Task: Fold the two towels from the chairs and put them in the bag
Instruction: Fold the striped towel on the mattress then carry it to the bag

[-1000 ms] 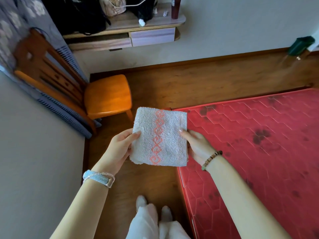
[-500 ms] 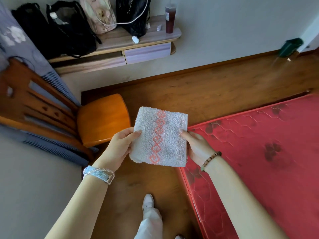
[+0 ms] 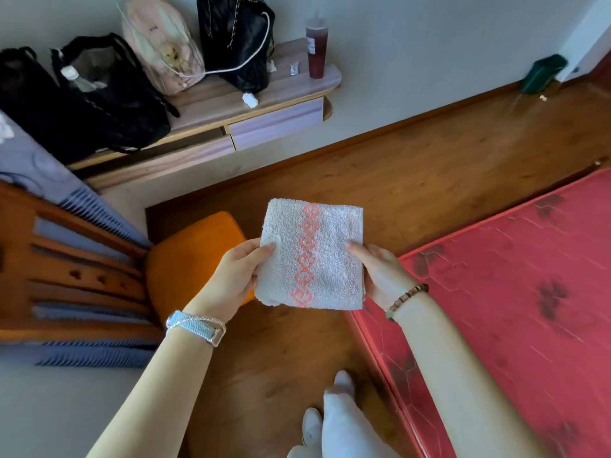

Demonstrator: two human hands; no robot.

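Observation:
A white towel [image 3: 310, 256] with a pink diamond stripe is folded into a small rectangle and held flat in the air in front of me. My left hand [image 3: 231, 279] grips its left edge and my right hand [image 3: 380, 272] grips its right edge. Below and to the left stands a wooden chair [image 3: 79, 269] with an orange seat [image 3: 188, 259]; no towel lies on it. Several bags sit on the wall shelf [image 3: 231, 104]: an open black bag [image 3: 99, 94], a pink one [image 3: 162, 44] and a quilted black one [image 3: 234, 38]. I see no second towel.
A red mattress [image 3: 512, 292] lies on the wooden floor at the right. A dark drink cup [image 3: 316, 51] stands on the shelf's right end. A green dustpan [image 3: 542, 72] leans at the far wall. My feet [image 3: 330, 408] are on the floor beside the mattress.
The view has shifted towards the shelf, so the bags and chair now appear closer. Both hands keep the folded towel as before, and my feet have stepped forward.

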